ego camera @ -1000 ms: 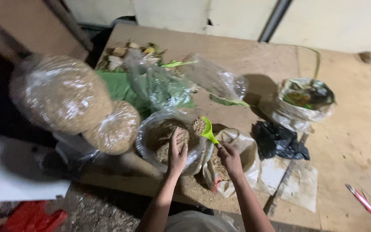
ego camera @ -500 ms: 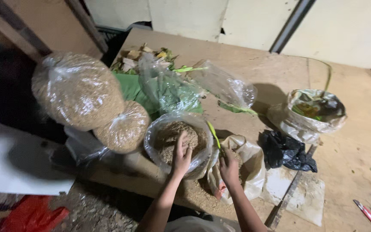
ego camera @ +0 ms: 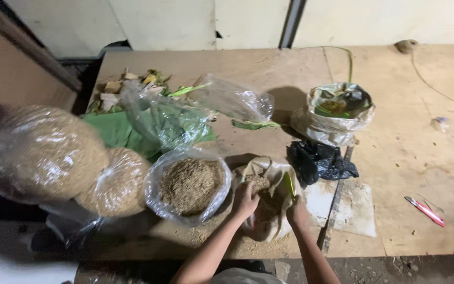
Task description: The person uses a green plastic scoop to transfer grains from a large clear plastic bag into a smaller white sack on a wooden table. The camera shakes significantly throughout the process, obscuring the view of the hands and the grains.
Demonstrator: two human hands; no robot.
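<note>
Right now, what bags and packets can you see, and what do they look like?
Open clear bag: middle front, round, full of brown grain.
Tan bag: under both hands, crumpled, open.
Two tied clear bags: left edge, bulging, brown filling.
Clear bag of green leaves: behind the grain.
Black bag: right of the tan bag, crumpled.
White bag: back right, rolled open.

open bag of grain (ego camera: 190, 185) left of cloth sack (ego camera: 269, 202), both on table (ego camera: 395, 158)

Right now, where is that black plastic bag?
In the head view, the black plastic bag lies crumpled on the wooden table, right of centre, just beyond the right hand and in front of the clear bag of green scraps.
</note>
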